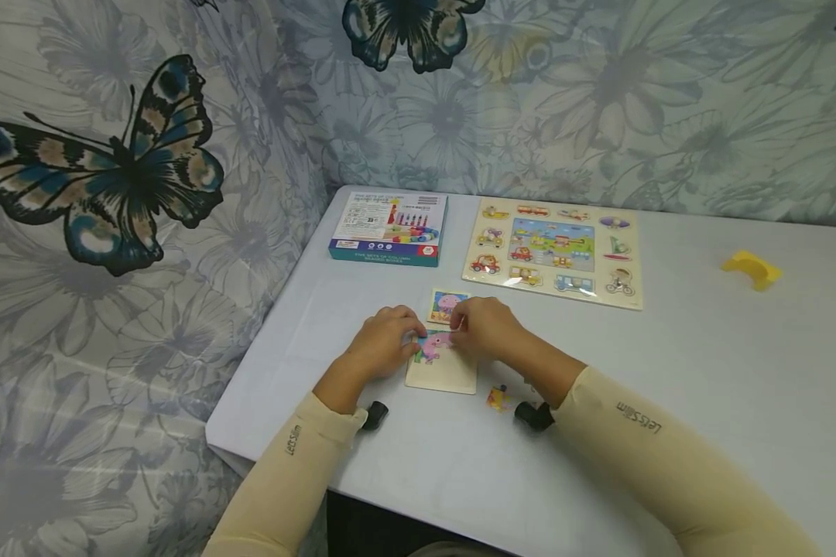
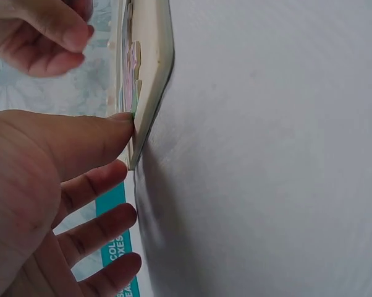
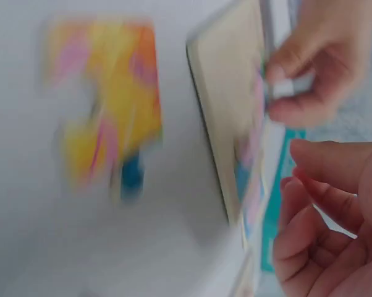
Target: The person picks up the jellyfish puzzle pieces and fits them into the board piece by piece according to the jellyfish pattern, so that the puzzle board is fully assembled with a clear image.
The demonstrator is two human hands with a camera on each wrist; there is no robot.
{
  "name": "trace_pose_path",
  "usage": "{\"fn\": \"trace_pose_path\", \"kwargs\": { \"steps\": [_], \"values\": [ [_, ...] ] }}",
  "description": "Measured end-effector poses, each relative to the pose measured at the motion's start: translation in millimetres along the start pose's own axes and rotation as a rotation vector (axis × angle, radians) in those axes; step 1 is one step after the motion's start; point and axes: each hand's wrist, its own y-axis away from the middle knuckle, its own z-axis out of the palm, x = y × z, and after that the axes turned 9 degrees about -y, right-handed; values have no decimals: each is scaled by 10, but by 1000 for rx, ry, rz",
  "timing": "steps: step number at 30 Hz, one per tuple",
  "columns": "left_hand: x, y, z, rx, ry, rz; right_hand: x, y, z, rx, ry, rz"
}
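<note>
A small wooden puzzle board (image 1: 442, 377) lies in front of me, pink and blue picture pieces (image 1: 432, 346) filling part of its far half. My left hand (image 1: 383, 340) is at its left side; in the left wrist view the thumb (image 2: 105, 139) touches the board's edge while the other fingers spread loosely. My right hand (image 1: 488, 329) is over the board's far right part, fingers bent, with nothing visible between thumb and fingertips in the right wrist view. A loose yellow-orange puzzle piece (image 3: 121, 86) lies near the board, blurred there. Beyond the board is a picture card (image 1: 446, 304), partly hidden.
A teal-edged box (image 1: 388, 228) sits at the back left. Beside it lies a large vehicle puzzle board (image 1: 488, 232). A yellow curved block (image 1: 752, 269) is far right. Patterned cloth walls (image 1: 446, 139) border the white table (image 1: 704, 387).
</note>
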Motion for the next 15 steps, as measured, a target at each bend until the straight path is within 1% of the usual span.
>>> {"fn": "trace_pose_path", "kwargs": {
  "steps": [5,8,10,12,15],
  "values": [
    [25,22,2,-2,-28,9,199,226,-242,-11,76,50],
    [34,39,-2,2,-59,30,325,368,-316,-42,125,104],
    [39,53,-12,3,-81,50,408,467,-336,-54,156,126],
    [41,63,-26,-9,-108,69,512,571,-328,-54,194,124],
    [44,78,-48,-35,-140,95,650,719,-292,-24,240,87]
  ]
}}
